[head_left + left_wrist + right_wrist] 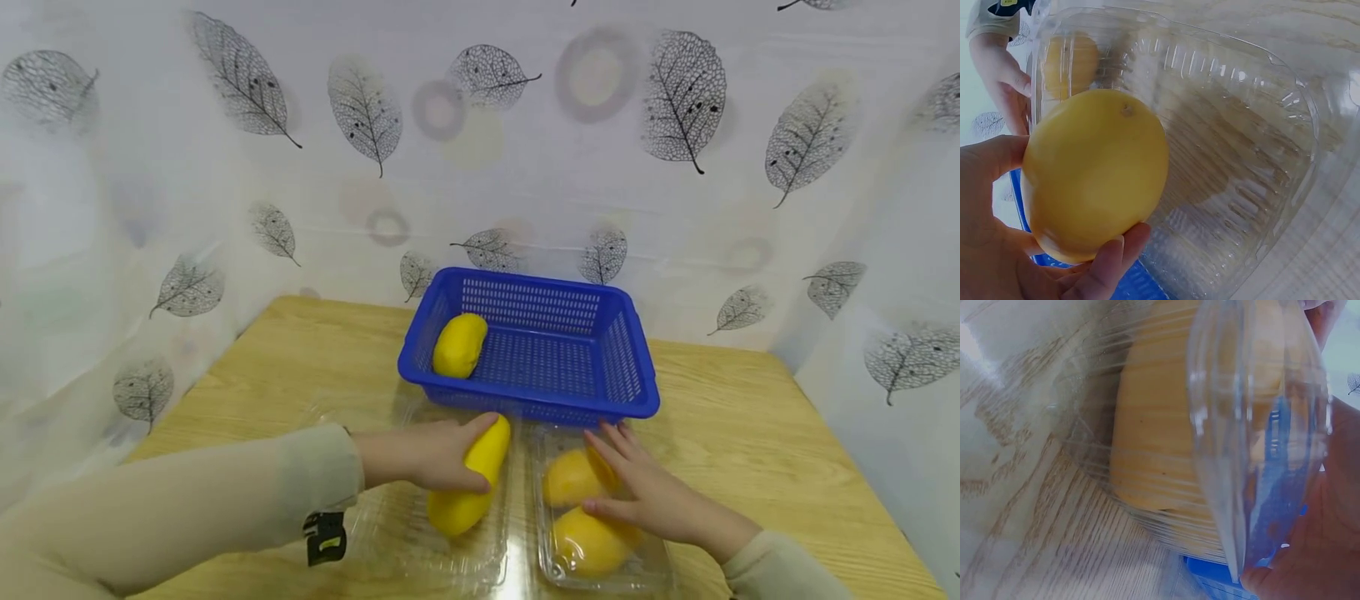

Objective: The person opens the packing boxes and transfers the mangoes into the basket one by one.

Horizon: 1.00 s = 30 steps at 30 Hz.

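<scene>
My left hand grips a smooth yellow mango, with the thumb on one side and fingers curled round the other. It holds the mango over an open clear plastic container. My right hand lies spread over a second clear plastic container, its thumb and fingertips at the plastic. Inside that one are two orange-yellow mangoes, a nearer mango and a farther mango. Up close in the right wrist view, a mango shows through the ribbed plastic wall.
Behind the containers stands a blue plastic basket with one yellow mango at its left end. Everything stands on a wood-grain table. A white leaf-patterned curtain borders the back and sides.
</scene>
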Motion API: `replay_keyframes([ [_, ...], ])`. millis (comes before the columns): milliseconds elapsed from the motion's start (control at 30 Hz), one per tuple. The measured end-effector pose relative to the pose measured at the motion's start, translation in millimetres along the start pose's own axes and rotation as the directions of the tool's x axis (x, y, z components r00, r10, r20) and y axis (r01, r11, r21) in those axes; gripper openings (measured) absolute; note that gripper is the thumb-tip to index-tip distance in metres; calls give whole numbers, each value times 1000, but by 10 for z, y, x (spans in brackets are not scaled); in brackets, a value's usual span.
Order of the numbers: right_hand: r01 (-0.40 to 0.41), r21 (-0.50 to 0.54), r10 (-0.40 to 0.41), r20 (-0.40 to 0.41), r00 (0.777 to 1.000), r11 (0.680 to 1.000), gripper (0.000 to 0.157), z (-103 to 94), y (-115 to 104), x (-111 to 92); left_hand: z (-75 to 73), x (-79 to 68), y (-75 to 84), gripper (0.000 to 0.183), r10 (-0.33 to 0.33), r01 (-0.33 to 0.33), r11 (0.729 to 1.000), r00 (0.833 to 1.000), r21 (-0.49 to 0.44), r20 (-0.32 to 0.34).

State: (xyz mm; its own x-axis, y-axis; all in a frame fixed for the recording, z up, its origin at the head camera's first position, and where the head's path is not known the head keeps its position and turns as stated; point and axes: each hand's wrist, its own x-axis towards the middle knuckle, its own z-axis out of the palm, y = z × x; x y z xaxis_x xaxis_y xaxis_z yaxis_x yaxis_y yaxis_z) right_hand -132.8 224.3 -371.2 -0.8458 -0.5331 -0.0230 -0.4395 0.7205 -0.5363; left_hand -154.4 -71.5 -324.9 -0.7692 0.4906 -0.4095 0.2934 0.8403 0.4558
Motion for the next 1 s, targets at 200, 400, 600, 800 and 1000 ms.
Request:
replay_keyframes([
  [200, -1, -3, 1, -7, 1000, 1000, 82, -6, -1, -2, -46, -37, -22, 88, 1, -1, 999, 1000, -38, -8],
  [400, 5, -10, -5, -26, 1000, 1000, 81, -9, 13, -9, -80, -36, -51, 87, 20, -21, 998, 1000, -60, -20],
  [600, 6, -11, -6, -22, 1000, 1000, 81, 6, 26, -20, -102, -71, -76, 85, 24, -25, 999, 1000, -26, -20],
  [800, 9, -9, -9, -18, 1000, 1000, 81, 40, 29, -28, -146, -137, -95, 84, 23, -24, 999, 1000, -31, -15],
  [1000, 4, -6, -4, -11, 1000, 1000, 82, 19, 31, -6, -264, -173, -93, 80, 14, -13, 999, 1000, -44, 1],
])
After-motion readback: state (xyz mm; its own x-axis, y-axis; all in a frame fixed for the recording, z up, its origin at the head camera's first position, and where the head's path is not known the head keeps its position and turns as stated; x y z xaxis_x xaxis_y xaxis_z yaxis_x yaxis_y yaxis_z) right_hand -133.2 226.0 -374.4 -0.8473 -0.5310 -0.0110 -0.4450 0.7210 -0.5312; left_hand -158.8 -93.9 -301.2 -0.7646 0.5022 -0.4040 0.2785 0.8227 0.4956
